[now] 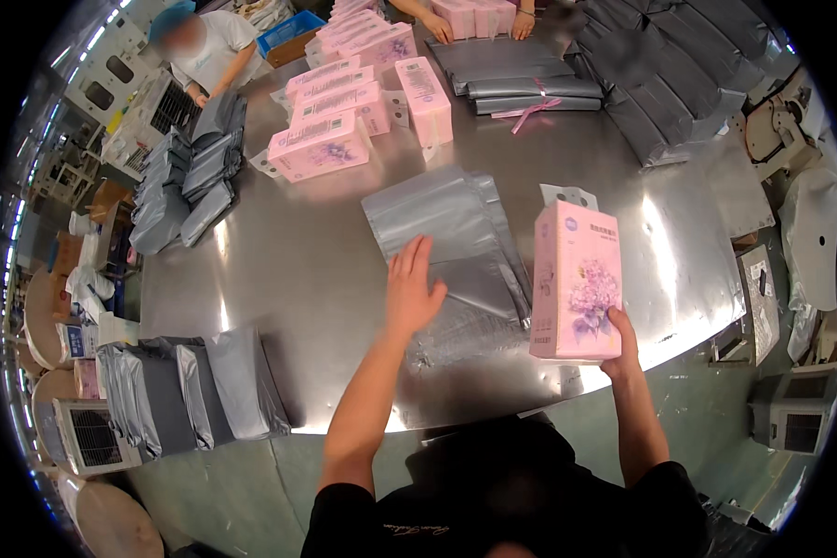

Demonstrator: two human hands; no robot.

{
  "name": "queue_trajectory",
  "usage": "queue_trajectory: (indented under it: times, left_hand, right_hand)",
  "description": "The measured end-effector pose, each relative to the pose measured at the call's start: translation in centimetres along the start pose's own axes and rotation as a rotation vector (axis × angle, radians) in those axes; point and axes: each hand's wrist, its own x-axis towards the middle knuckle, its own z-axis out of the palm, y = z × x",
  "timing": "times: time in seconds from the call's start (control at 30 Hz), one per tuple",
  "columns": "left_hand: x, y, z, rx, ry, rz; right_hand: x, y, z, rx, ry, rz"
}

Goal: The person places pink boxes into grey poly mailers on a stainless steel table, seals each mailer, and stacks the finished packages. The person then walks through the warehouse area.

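Observation:
A small stack of flat grey plastic mailing bags lies on the metal table in front of me. My left hand rests flat on the top bag, fingers stretched and thumb spread. To the right, my right hand grips a pink tissue pack near its lower right corner. The pack stands tall in my grasp, its purple flower print facing up toward me, and a pale tab with holes sticks out at its top. Most of my right fingers are hidden behind it.
Several pink tissue packs lie beyond the bags. Tied flat grey bags sit at the back, filled grey parcels back right. More parcels stand at left and near left. Two co-workers' hands are across the table.

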Motion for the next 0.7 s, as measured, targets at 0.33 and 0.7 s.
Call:
queue_trajectory:
  times: [0.33, 0.7]
  left_hand:
    - [-0.8, -3.8, 2.3, -0.386, -0.618, -0.106]
    - [-5.8, -1.9, -0.6, 0.212, -0.573, 0.248]
  right_hand:
    - [-1.0, 1.0, -0.7, -0.025, -0.079, 0.063]
    - [-3.4, 8.7, -0.3, -0.275, -0.086, 0.164]
